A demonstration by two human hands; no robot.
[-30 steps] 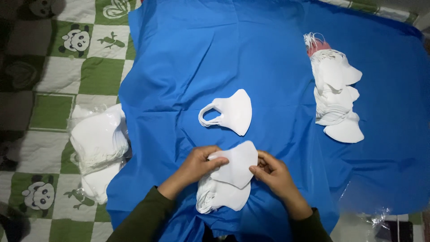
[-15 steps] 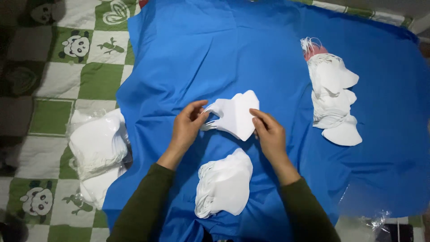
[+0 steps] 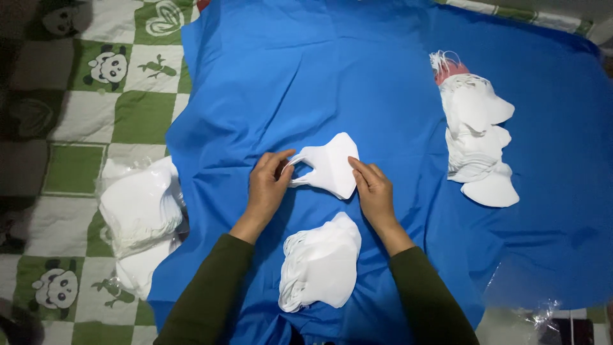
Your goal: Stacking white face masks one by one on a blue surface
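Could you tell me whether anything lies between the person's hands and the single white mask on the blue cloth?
Nothing visible does. The left hand already grips the ear-loop end of the single white mask, and the right hand touches its other edge. The mask stack lies apart, nearer the person.

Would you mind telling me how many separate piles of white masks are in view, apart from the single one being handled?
3: near pile between the forearms, bagged pile at the cloth's left edge, right pile on the blue cloth. Further piles may lie out of frame.

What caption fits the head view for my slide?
Both hands, left hand and right hand, hold one white face mask on a blue cloth, stacked masks just below.
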